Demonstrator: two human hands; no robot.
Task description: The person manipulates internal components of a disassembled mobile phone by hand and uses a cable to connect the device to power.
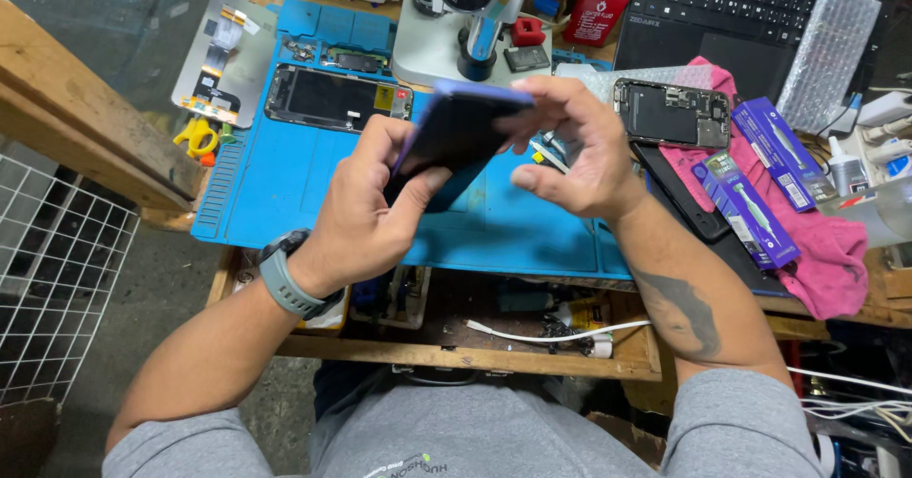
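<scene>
Both hands are holding a dark, glossy phone [454, 134] tilted above the blue mat [285, 183] at centre frame: the left hand [366, 217] is clamping its lower edge while the right hand [579, 141] is pinching its upper corner. Keeping an even grip along the thin purple rim seems wise. An opened phone chassis [673, 112] is lying on the pink cloth [836, 259], upper right of the tabletop.
</scene>
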